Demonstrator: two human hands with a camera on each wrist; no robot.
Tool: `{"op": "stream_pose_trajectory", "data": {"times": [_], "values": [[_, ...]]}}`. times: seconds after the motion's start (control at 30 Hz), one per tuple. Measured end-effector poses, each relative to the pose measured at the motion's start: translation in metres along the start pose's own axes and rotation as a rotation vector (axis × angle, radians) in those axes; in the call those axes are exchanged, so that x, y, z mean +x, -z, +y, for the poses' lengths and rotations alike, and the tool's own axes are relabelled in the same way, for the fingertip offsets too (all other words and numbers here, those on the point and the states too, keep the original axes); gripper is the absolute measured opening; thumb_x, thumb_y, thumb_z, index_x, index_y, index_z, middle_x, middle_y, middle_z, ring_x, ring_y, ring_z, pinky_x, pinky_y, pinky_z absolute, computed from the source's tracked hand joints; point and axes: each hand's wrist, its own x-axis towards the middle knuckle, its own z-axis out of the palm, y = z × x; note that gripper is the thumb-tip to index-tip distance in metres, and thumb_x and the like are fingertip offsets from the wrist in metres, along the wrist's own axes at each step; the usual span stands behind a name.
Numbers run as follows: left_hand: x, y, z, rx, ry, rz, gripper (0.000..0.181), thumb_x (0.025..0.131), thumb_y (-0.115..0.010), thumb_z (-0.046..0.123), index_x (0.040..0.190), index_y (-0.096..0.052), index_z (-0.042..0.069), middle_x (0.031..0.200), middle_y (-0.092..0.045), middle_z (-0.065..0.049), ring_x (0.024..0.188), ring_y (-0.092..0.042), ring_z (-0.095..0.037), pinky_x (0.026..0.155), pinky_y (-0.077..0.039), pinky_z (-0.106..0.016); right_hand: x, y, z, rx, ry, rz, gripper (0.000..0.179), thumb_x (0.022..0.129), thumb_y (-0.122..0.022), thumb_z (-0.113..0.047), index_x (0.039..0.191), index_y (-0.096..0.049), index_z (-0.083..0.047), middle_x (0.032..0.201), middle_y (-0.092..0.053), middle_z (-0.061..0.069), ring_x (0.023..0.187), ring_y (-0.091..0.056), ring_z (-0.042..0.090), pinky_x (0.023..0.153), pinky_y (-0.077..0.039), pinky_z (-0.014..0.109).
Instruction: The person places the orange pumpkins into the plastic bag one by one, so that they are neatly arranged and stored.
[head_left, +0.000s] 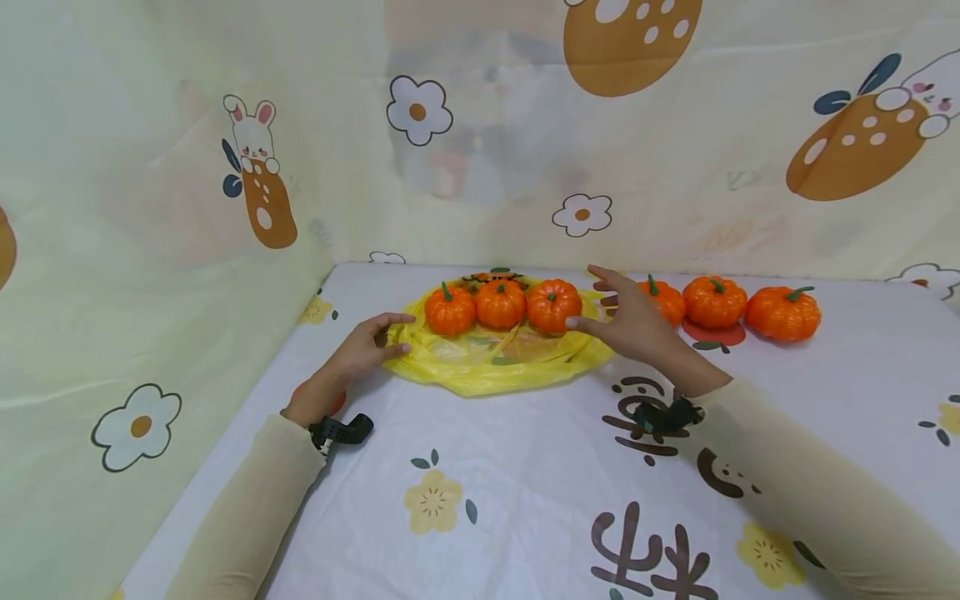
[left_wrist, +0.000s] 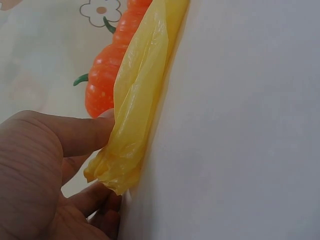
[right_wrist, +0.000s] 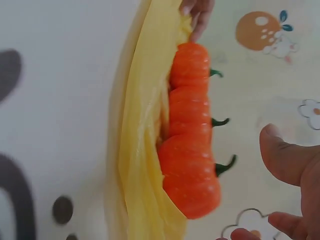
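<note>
White tablecloth [head_left: 525, 467], three pumpkins [head_left: 501, 305] in a yellow bag [head_left: 480, 379]

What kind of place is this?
Probably a makeshift recording booth: rabbit-print sheeting behind and to the left of a flower-print tablecloth with orange pumpkins, and black cameras strapped to both wrists.

Soft, even light fell before us where we stood, putting small glints on the orange pumpkins [head_left: 553, 307] and a sheen on the yellow plastic [left_wrist: 137, 110]; wrist views ran dimmer and greyer, the right one blurring dark print [right_wrist: 62, 209].
</note>
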Motion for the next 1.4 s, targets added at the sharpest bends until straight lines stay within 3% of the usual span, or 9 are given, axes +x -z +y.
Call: {"op": "stream_pose_trajectory", "data": {"times": [0.27, 0.5, 0.67, 0.77, 0.87, 0.97, 1.07, 1.23, 1.4], "values": [[0.002, 0.001, 0.001, 0.016, -0.011, 0.003, 0.049, 0.093, -0.068, 0.018, 0.139, -0.054, 0.019, 0.156, -0.040, -0.011, 0.144, -0.034, -0.032, 0.120, -0.028, -0.050, -0.039, 0.031, 0.009, -0.041, -0.046, 0.205, 0.083, 0.089, -0.072, -0.035, 0.156, -0.026, -0.019, 0.145, -0.048, 0.020, 0.127, -0.050, 0.042, 0.097, -0.048, 0.060], [0.006, -0.001, -0.001, 0.008, -0.048, -0.016, 0.048, 0.093, -0.068, 0.018, 0.139, -0.054, 0.018, 0.155, -0.040, -0.012, 0.144, -0.034, -0.034, 0.120, -0.028, -0.050, -0.049, 0.064, 0.050, -0.027, -0.170, 0.392, 0.075, 0.095, -0.062, -0.036, 0.157, -0.024, -0.018, 0.144, -0.048, 0.022, 0.126, -0.048, 0.043, 0.093, -0.050, 0.057], [0.001, -0.003, -0.004, 0.011, -0.033, 0.003, 0.048, 0.093, -0.068, 0.018, 0.139, -0.054, 0.017, 0.155, -0.040, -0.012, 0.144, -0.033, -0.034, 0.120, -0.028, -0.050, -0.042, 0.086, 0.087, 0.017, -0.314, 0.514, 0.070, 0.096, -0.054, -0.044, 0.156, -0.026, -0.020, 0.151, -0.042, 0.018, 0.128, -0.044, 0.036, 0.090, -0.048, 0.033], [-0.001, -0.004, -0.006, 0.016, -0.020, 0.007, 0.048, 0.093, -0.068, 0.018, 0.139, -0.054, 0.019, 0.156, -0.040, -0.011, 0.144, -0.033, -0.033, 0.120, -0.028, -0.050, -0.041, 0.097, 0.106, 0.063, -0.431, 0.604, 0.066, 0.096, -0.053, -0.046, 0.154, -0.029, -0.026, 0.153, -0.040, 0.011, 0.120, -0.044, 0.021, 0.085, -0.042, 0.017], [-0.002, -0.004, -0.006, 0.015, -0.017, 0.008, 0.048, 0.094, -0.067, 0.018, 0.139, -0.054, 0.020, 0.156, -0.040, -0.011, 0.144, -0.033, -0.033, 0.120, -0.027, -0.051, -0.042, 0.108, 0.121, 0.121, -0.538, 0.659, 0.066, 0.095, -0.054, -0.050, 0.152, -0.027, -0.035, 0.157, -0.032, 0.006, 0.113, -0.035, 0.005, 0.088, -0.039, 0.014], [-0.001, -0.004, -0.006, 0.014, -0.011, 0.015, 0.047, 0.094, -0.067, 0.018, 0.139, -0.054, 0.020, 0.157, -0.038, -0.010, 0.146, -0.031, -0.032, 0.121, -0.026, -0.050, -0.043, 0.116, 0.132, 0.168, -0.624, 0.648, 0.071, 0.093, -0.052, -0.057, 0.153, -0.019, -0.040, 0.162, -0.021, 0.003, 0.121, -0.028, 0.003, 0.103, -0.041, 0.021], [0.000, -0.003, -0.005, 0.019, -0.003, 0.017, 0.047, 0.094, -0.067, 0.018, 0.139, -0.053, 0.020, 0.158, -0.036, -0.011, 0.147, -0.029, -0.032, 0.121, -0.025, -0.050, -0.044, 0.121, 0.144, 0.205, -0.678, 0.588, 0.081, 0.090, -0.051, -0.063, 0.156, -0.010, -0.037, 0.165, -0.012, 0.005, 0.142, -0.023, 0.018, 0.114, -0.039, 0.034], [0.000, -0.002, -0.002, 0.011, 0.008, 0.013, 0.048, 0.094, -0.067, 0.017, 0.139, -0.054, 0.020, 0.157, -0.038, -0.010, 0.145, -0.032, -0.033, 0.121, -0.026, -0.050, -0.047, 0.122, 0.162, 0.210, -0.663, 0.455, 0.098, 0.090, -0.051, -0.064, 0.159, 0.000, -0.017, 0.165, -0.004, 0.020, 0.150, -0.012, 0.042, 0.116, -0.032, 0.055], [-0.001, -0.002, 0.000, 0.004, 0.010, 0.014, 0.048, 0.093, -0.067, 0.016, 0.139, -0.054, 0.020, 0.156, -0.040, -0.010, 0.142, -0.035, -0.032, 0.120, -0.027, -0.050, -0.048, 0.122, 0.174, 0.183, -0.635, 0.333, 0.108, 0.088, -0.053, -0.065, 0.157, 0.007, -0.007, 0.162, 0.002, 0.029, 0.147, -0.010, 0.052, 0.115, -0.025, 0.063]]}}
